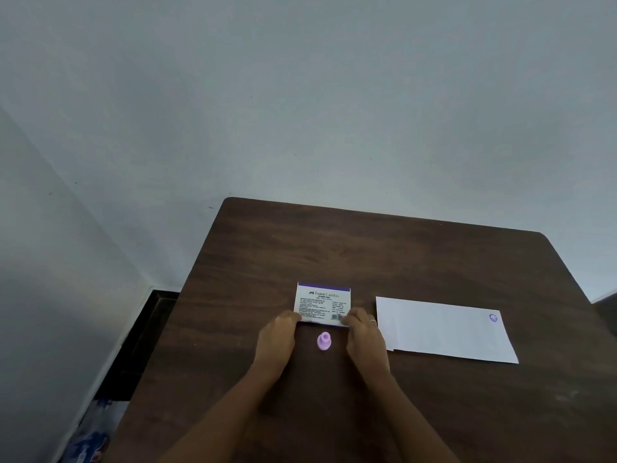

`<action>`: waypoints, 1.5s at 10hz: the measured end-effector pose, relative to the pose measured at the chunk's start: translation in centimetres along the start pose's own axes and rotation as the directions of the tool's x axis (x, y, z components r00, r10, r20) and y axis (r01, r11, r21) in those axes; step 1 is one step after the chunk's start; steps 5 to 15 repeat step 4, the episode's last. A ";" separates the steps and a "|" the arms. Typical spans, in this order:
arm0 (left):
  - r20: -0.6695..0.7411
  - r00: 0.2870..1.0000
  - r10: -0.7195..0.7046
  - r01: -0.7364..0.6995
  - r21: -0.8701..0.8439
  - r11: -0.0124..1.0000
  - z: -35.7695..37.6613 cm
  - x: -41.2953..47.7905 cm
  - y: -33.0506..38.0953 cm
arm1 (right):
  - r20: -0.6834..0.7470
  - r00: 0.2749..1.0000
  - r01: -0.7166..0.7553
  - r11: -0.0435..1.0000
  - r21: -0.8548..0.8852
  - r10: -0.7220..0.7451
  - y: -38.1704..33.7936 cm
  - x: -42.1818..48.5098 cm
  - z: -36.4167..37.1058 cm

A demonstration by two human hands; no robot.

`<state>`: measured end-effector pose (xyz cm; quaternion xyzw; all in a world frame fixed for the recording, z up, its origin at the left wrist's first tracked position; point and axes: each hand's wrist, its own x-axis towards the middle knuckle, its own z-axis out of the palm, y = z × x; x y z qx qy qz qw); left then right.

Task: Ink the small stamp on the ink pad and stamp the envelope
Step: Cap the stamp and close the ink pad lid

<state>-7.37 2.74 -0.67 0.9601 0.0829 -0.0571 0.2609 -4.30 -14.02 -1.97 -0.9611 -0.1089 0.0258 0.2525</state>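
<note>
Item one: ink pad, a flat white box with a printed label face up and a purple strip along its far edge, lying closed near the middle of the brown table. Your left hand has its fingertips curled at the near left corner; your right hand, with a ring on one finger, does the same at the near right corner. Both hands are partly closed and touch the box's near edge; whether they pinch it or only rest against it cannot be told.

Item two: small stamp, lilac, standing upright on the table just in front of the box, between your two wrists, untouched.

Item three: envelope, white, lying flat to the right of the box, close beside your right hand. A purple round mark already sits in its far right corner.

Step in hand, as judged: opening the ink pad. Hold the base down with one hand and lift the lid with the other, gently, so the box does not slide back or knock the stamp over. Keep your fingertips off the inked surface. Open it fully flat before you reach for the stamp, and keep it clear of the envelope.
</note>
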 end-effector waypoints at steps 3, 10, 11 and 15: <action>-0.120 0.988 0.095 -0.078 0.142 0.987 -0.5 1.2 0.3 | -0.001 0.996 -0.089 0.993 0.082 0.089 -0.3 0.7 -0.6; -0.155 0.979 0.132 -0.112 0.134 0.985 -1.4 2.2 2.1 | -0.077 0.993 -0.078 0.992 0.099 0.086 -0.6 1.4 -1.9; -0.155 0.979 0.132 -0.112 0.134 0.985 -1.4 2.2 2.1 | -0.077 0.993 -0.078 0.992 0.099 0.086 -0.6 1.4 -1.9; -0.155 0.979 0.132 -0.112 0.134 0.985 -1.4 2.2 2.1 | -0.077 0.993 -0.078 0.992 0.099 0.086 -0.6 1.4 -1.9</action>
